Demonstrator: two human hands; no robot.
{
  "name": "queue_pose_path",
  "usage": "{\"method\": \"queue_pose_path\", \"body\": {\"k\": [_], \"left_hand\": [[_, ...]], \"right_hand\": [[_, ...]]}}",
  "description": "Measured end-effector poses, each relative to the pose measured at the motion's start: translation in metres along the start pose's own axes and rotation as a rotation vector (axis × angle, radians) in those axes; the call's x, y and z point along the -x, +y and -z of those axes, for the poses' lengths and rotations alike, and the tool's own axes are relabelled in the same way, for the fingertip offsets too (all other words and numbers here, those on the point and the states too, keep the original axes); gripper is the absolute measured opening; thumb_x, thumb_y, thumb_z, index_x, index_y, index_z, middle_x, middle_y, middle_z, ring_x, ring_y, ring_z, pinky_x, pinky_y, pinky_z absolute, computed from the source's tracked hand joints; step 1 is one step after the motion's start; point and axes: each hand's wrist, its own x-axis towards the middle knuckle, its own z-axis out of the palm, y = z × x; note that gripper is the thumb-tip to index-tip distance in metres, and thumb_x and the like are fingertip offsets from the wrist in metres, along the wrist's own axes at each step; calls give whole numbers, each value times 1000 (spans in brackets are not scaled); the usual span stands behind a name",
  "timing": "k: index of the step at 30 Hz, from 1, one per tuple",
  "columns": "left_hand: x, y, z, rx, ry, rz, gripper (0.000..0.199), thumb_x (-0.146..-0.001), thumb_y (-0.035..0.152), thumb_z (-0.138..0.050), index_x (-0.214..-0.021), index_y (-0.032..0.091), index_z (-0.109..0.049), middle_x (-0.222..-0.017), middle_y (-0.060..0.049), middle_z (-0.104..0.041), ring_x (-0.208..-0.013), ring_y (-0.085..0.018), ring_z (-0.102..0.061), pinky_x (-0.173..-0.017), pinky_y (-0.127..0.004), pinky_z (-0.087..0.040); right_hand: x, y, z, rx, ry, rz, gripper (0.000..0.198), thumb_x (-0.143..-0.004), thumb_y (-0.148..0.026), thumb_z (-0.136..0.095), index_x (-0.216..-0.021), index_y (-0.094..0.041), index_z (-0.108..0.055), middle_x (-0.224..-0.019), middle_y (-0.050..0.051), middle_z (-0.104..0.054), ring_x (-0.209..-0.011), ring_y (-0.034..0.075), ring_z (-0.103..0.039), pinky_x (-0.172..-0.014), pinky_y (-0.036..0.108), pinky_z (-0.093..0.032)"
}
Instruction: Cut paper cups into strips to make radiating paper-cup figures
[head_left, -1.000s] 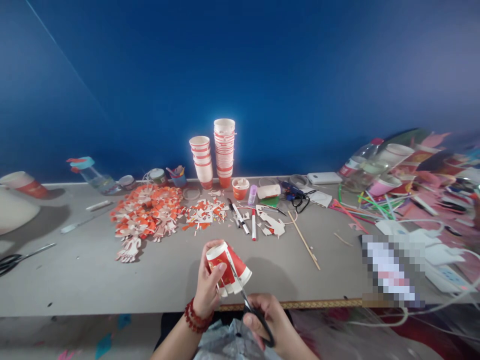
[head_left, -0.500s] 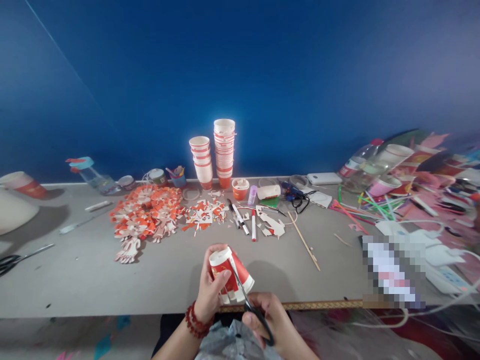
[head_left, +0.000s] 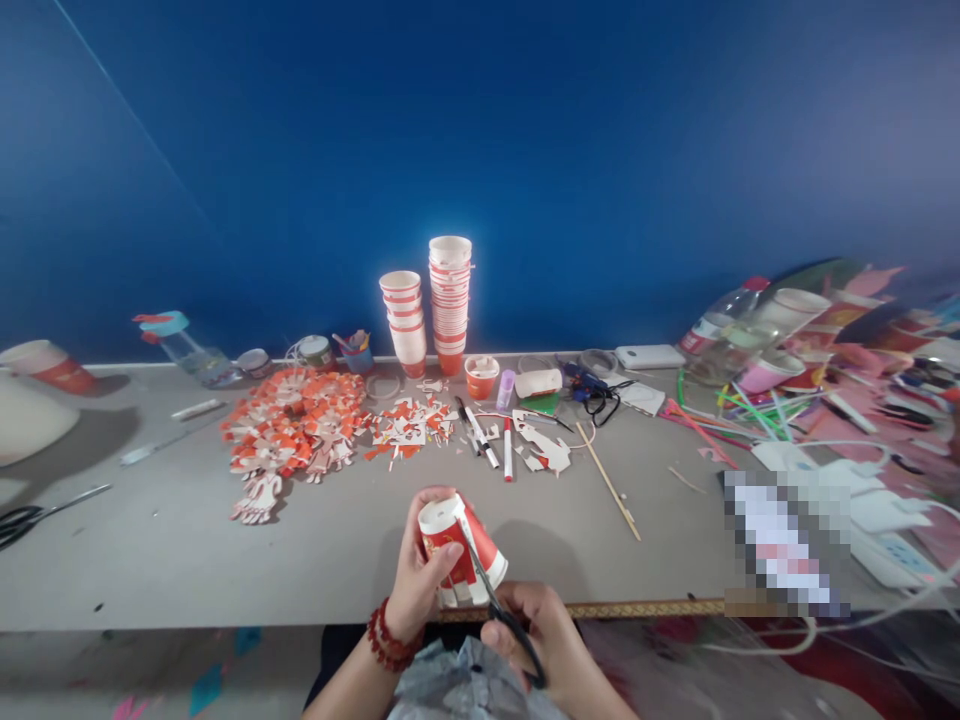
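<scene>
My left hand (head_left: pixel 424 560) is wrapped round a red and white paper cup (head_left: pixel 487 556), tilted with its base up and to the left. Slits run along the cup's side from the rim, and strips hang at its lower edge. In my right hand (head_left: pixel 529 625) is a pair of black-handled scissors (head_left: pixel 516 632), fingers through the handles. The blades lie along the cup's wall, pointing up toward its base. Whether they are fully closed is hard to make out.
Paper cutouts (head_left: pixel 292 425) form a pile left of centre, beside red and white scraps (head_left: pixel 409 430). Behind stand two cup stacks (head_left: pixel 450 310). Markers (head_left: pixel 508 450), a stick (head_left: pixel 607 482) and a glue gun (head_left: pixel 589 385) lie right. Other scissors (head_left: pixel 49 512) rest far left; a power strip (head_left: pixel 870 530) is right.
Very little differs. Both hands, the cup and the scissors stay in nearly the same place, with only a slight shift of the view.
</scene>
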Motion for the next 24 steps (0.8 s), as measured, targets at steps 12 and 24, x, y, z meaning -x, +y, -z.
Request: {"method": "queue_pose_path", "body": {"k": [12,24], "left_hand": [[-4,4,2,89,178,42,46,-83,36,-66,-125,26,-52,-110,-10,-66,-95,-25,-67,-83,-39,-54],[-10,14,2,184,169,-29,43,-83,36,-65,-124,30,-54,-108,-6,-64,-96,-23,-65,-90,-44,-52]], "right_hand": [[4,7,7,139,-51,50,59,-63,-65,-74,-57,-19,-37,-47,-7,-39,-44,6,-35,-42,18,-23],[21,6,32,40,-258,-35,65,-57,-79,-67,-58,-19,-41,-48,-6,-42,-40,6,-39,-38,17,-28]]}}
